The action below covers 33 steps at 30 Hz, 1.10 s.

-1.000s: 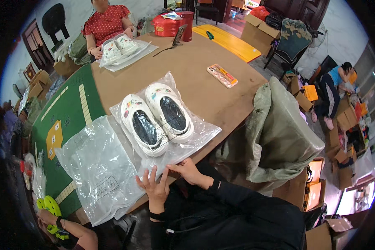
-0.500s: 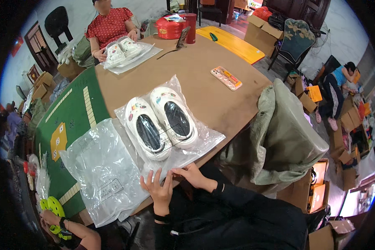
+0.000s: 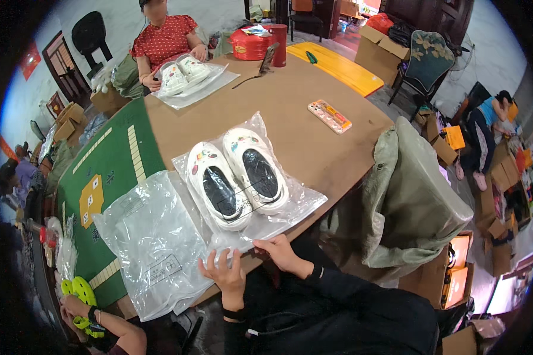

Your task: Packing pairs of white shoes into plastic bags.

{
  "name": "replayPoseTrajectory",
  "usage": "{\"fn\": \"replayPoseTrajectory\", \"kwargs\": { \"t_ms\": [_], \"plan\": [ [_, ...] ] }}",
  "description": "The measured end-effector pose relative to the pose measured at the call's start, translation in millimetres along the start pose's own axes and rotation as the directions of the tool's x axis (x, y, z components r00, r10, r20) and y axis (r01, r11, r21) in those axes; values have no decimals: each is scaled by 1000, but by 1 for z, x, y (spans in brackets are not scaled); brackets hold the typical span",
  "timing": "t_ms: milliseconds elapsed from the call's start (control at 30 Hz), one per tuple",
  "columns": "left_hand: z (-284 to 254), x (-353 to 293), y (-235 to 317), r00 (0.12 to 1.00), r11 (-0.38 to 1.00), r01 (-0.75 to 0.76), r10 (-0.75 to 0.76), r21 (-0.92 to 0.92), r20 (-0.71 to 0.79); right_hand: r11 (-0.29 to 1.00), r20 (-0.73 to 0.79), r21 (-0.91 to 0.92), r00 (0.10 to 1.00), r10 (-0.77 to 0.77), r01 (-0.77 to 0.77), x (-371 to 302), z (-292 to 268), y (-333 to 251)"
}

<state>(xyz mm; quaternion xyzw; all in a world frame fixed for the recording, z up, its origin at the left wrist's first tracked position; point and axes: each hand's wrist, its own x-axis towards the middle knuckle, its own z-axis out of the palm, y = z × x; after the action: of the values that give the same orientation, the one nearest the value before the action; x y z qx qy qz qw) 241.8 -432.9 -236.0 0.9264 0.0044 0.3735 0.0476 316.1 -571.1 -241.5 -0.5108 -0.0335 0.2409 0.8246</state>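
Note:
A pair of white clogs (image 3: 221, 190) with colourful charms and dark insoles lies inside a clear plastic bag (image 3: 302, 204) at the table's near edge. My right hand (image 3: 279, 254) is closed, pinching the bag's near edge between thumb and fingers. Just left of it my left hand (image 3: 226, 277) has its fingers spread and curved at the bag's lower edge, holding nothing; whether the fingertips touch the plastic I cannot tell. Beside the clogs, to the left, a flat clear plastic bag (image 3: 151, 236) with dark print overhangs the table edge.
Across the brown table (image 3: 284, 89), a person in red (image 3: 166, 38) handles another bagged pair of white clogs (image 3: 183, 74). A patterned phone (image 3: 330, 116) lies on the right side. A co-worker's hand (image 3: 74, 307) holds lime-green clogs (image 3: 80, 290) at lower left. A grey-green sack (image 3: 408, 201) stands right.
My left hand has come off the bag's edge slightly, with its fingers spreading wider. My right hand keeps its pinch there. The whole view has shifted a little.

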Motion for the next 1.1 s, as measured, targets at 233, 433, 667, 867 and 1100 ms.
{"fn": "replayPoseTrajectory", "kwargs": {
  "t_ms": [233, 433, 667, 867, 1100],
  "plan": [
    [5, -10, -10, 978, 982, 179, -183, -54, -99, 996, -20, -86, 999, 28, -29, -2, 3, -4],
    [0, -3, -8, 962, 944, 248, -267, -219, -64, 995, 51, 99, 999, 11, -15, 7, -8, 10],
    [6, -14, -14, 961, 933, 257, -275, -254, -39, 990, 123, -135, 992, -21, 38, 1, 10, -1],
    [1, -8, -14, 955, 931, 267, -290, -249, -63, 933, 42, -335, 991, -124, 131, -4, 20, 9],
    [-3, -4, -17, 979, 903, 194, -203, -382, 18, 860, 89, -464, 977, -193, 212, -1, 26, 16]
  ]
}}
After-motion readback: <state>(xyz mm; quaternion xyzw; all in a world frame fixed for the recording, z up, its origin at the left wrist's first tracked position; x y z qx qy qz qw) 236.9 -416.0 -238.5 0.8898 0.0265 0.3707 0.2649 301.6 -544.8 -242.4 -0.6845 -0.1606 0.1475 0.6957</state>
